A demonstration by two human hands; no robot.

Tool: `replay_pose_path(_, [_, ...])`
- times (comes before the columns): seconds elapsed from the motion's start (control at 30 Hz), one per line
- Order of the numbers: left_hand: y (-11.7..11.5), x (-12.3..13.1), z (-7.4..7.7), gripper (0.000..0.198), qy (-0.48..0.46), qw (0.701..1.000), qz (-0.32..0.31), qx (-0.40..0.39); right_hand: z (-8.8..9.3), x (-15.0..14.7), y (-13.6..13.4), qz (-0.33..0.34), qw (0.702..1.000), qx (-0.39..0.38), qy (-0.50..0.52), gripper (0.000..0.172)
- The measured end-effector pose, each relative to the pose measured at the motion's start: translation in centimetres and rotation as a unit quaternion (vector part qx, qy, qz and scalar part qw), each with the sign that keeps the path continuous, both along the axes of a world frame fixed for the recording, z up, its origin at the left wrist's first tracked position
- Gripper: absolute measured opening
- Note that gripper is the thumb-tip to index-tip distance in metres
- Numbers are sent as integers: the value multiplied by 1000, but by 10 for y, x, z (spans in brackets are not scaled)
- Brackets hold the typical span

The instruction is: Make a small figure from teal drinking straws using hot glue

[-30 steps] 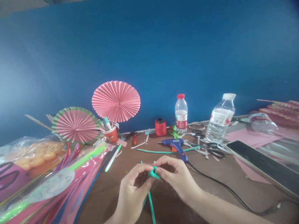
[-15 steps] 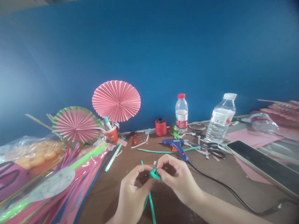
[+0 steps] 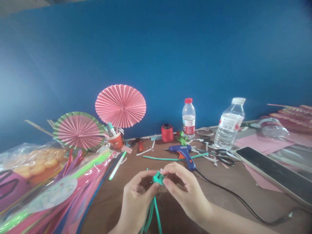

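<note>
Between my two hands, low in the middle of the head view, is a small coil of green pipe cleaner point(image 3: 158, 178). My left hand point(image 3: 136, 196) pinches its left side between thumb and fingers. At its right side the fingertips of my right hand point(image 3: 186, 187) are closed on it too. Long green pipe cleaner ends point(image 3: 157, 214) hang below the coil towards me. Another green pipe cleaner point(image 3: 161, 158) lies on the table just beyond my hands, passing under a blue glue gun point(image 3: 181, 150).
Packs of coloured pipe cleaners point(image 3: 65, 191) fill the left. Behind stand pink paper fans point(image 3: 122, 105), a cup of markers point(image 3: 115, 140), a red thread spool point(image 3: 167, 133) and water bottles point(image 3: 188, 120). Scissors point(image 3: 225, 157), a phone point(image 3: 273, 172) and the glue gun's cord point(image 3: 226, 190) lie right.
The green coil has turned and shifted slightly left, showing an opening in its middle. Both hands moved a little with it, and more of the hanging ends show below.
</note>
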State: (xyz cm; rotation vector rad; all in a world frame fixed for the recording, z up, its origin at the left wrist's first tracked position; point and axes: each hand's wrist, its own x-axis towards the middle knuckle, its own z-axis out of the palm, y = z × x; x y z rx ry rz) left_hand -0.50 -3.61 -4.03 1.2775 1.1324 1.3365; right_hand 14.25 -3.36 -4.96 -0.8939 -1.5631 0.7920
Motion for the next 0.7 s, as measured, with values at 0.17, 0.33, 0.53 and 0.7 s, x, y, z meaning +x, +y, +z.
replay_pose_path(0.17, [5, -3, -3, 17, -86, 996, -23, -15, 4, 5, 3, 9, 995, 92, -45, 14])
replay_pose_path(0.33, [6, -4, 0, 17, -167, 982, -73, -57, 11, 10, 7, 13, 990, 131, -58, 16])
replay_pose_path(0.53, [5, -2, 7, 19, -226, 958, -135, -114, 10, 11, 5, 35, 991, 110, -71, 15])
replay_pose_path(0.7, [5, -2, 5, 14, -267, 936, -174, -148, 10, 10, 8, 21, 988, 142, -49, 24])
